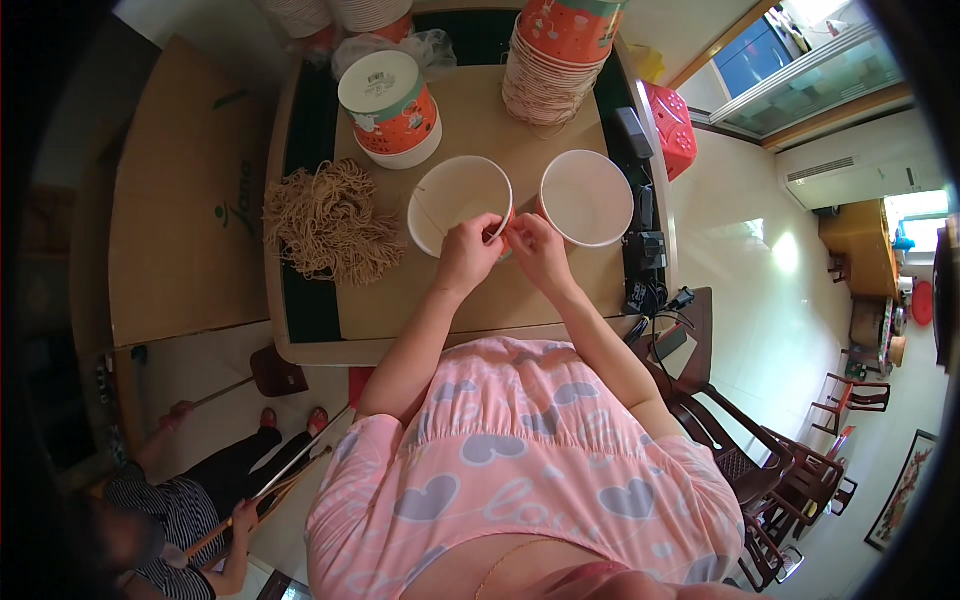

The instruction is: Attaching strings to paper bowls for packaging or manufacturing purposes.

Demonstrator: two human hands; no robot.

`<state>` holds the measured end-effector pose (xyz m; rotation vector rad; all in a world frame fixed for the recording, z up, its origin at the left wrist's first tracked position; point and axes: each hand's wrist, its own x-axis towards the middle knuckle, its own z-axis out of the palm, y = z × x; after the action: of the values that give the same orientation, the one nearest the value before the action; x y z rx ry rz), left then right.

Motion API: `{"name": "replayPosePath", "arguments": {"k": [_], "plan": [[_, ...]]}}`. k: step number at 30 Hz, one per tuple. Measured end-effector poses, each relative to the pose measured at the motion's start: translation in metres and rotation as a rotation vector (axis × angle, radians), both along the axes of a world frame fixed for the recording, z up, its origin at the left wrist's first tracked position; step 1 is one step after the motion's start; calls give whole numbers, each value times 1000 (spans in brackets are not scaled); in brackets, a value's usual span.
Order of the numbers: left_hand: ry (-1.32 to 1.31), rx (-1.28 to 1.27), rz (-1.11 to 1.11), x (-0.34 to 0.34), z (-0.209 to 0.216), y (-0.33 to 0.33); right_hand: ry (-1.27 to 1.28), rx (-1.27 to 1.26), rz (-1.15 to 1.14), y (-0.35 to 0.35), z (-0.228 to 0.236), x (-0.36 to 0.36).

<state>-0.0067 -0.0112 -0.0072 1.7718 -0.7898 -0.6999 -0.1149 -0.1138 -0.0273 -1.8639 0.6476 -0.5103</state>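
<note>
Paper bowls sit at the centre of the frame on the desk (470,300) — two of them, side by side, white inside and orange outside. The left bowl (455,200) has a thin string across its mouth; the right bowl (586,197) looks empty. The left hand (468,250) and right hand (535,248) meet at the left bowl's near rim, fingers pinched on the string's end. Further up stand an upturned bowl (390,108) and a tall stack of bowls (555,60) — a heap of tan string (330,222) lies left.
</note>
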Motion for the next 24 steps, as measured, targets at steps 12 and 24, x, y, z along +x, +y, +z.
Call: {"name": "replayPosePath", "arguments": {"k": [12, 24], "plan": [[-254, 46, -152, -16, -21, 1, 252, -63, 105, -4, 0, -32], [241, 10, -131, -21, -52, -1, 87, 11, 99, 22, 29, -44]]}}
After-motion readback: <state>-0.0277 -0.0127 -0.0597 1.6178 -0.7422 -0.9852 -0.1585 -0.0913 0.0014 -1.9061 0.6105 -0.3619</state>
